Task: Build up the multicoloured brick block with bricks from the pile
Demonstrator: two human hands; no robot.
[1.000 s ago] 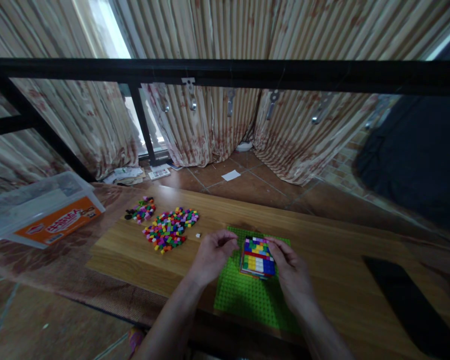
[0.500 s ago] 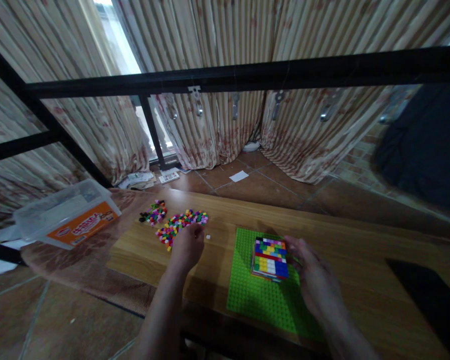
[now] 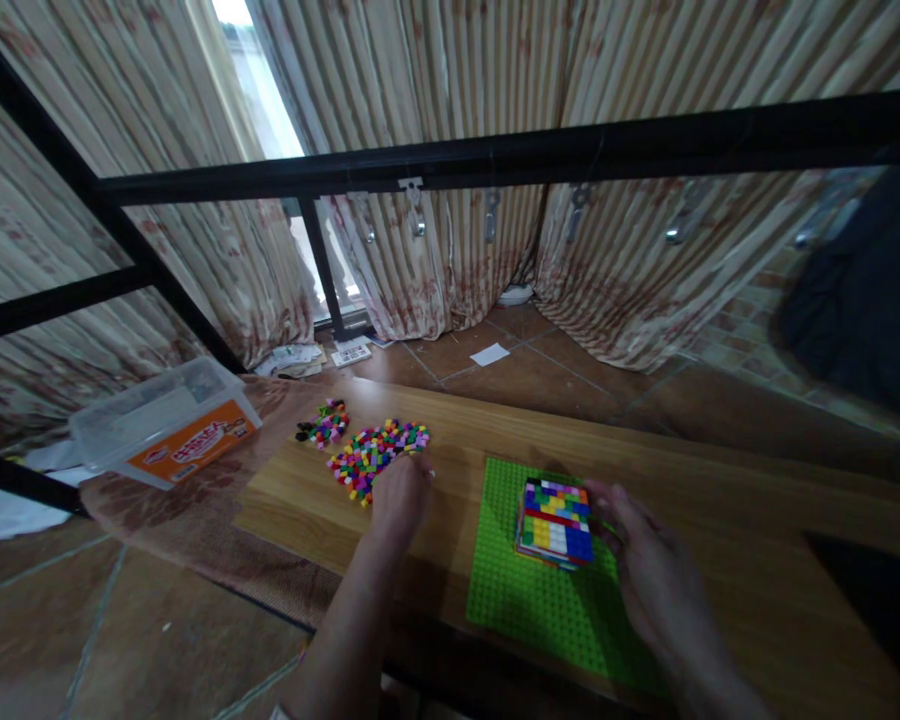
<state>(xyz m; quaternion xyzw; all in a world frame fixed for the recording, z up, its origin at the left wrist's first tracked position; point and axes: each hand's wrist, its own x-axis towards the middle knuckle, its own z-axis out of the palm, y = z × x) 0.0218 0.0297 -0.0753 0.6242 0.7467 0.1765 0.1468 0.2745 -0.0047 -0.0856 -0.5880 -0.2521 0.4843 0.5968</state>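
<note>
A block of stacked coloured bricks [image 3: 556, 521] stands on a green baseplate [image 3: 547, 590] on the wooden table [image 3: 720, 520]. My right hand [image 3: 649, 570] rests beside the block's right edge, fingers loosely curled and touching it. My left hand [image 3: 399, 492] reaches to the near right edge of a pile of small loose coloured bricks [image 3: 375, 455], fingers bent down onto them. What the fingers pinch is hidden. A smaller heap of bricks [image 3: 324, 427] lies further left.
A clear plastic box with an orange label [image 3: 166, 422] sits on a patterned cloth at the table's left end. A black metal frame [image 3: 495, 150] crosses above the table. A dark flat thing [image 3: 870, 590] lies at the right. Curtains hang behind.
My left hand left the baseplate and moved left to the loose brick pile. My right hand slid from the block's top to its right side. The camera turned left.
</note>
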